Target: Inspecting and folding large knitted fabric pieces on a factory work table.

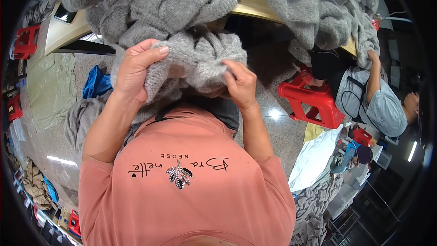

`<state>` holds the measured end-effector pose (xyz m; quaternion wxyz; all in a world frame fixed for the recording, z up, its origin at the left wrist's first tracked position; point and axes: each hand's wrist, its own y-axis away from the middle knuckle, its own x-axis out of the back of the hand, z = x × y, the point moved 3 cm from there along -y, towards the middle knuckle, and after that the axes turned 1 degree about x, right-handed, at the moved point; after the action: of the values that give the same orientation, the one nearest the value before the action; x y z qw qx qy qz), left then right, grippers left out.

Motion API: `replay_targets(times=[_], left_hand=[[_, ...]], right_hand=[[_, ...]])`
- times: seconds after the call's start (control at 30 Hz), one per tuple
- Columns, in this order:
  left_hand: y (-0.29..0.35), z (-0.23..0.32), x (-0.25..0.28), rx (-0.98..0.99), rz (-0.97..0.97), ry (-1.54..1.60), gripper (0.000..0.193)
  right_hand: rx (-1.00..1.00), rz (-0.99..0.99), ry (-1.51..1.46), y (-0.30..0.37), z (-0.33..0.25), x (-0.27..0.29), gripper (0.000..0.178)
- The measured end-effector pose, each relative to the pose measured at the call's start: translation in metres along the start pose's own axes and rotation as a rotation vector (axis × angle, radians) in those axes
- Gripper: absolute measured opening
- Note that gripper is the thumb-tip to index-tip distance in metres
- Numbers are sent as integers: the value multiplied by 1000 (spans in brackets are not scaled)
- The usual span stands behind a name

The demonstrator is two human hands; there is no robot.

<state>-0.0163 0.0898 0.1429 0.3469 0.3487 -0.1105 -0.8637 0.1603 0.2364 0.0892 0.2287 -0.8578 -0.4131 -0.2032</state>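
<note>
A wood-edged table (70, 32) runs across the far side, most of its top hidden under a heap of fuzzy gray knitwear (182, 0) that spills over its near edge. Beside the table's right end is a co-worker (387, 109) in a gray-blue T-shirt, one hand on the knitwear hanging there. A creased pale green sheet (51, 91) lies on the floor near the table's left end; a shiny white sheet (314, 157) is well apart from its right end. Nearer that end stands a red plastic stool (314, 102). Just in front of the table's near edge, a gathered gray knit piece (191, 54) is held up, partly covering the spilling heap. The left hand (134, 70) grips it, thumb on top, its other fingertips hidden behind the knit. The right hand (241, 82) pinches the piece's other side between thumb and forefinger. On the table's left end rests a dark-screened phone (65, 14).
</note>
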Motion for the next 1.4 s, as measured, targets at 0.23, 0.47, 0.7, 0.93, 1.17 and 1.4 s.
replay_targets(times=[0.23,0.47,0.7,0.93,1.17,1.4], left_hand=[[-2,-2,-7,40,-14,-10,3],[-7,-16,-9,45,-64,-45,2],[-13,-27,-17,79,-132,-141,6],[-9,-43,-17,200,-215,-157,3],[-6,-45,-10,90,-118,-167,6],[-3,-39,-2,-66,-115,-405,5]], right_hand=[[87,147,-128,-3,-19,5,19],[76,-195,75,-10,-14,-8,24],[525,114,109,-9,-78,9,20],[669,221,174,-9,-73,-11,20],[583,167,138,-10,-66,-24,30],[503,98,102,-19,-67,-28,29]])
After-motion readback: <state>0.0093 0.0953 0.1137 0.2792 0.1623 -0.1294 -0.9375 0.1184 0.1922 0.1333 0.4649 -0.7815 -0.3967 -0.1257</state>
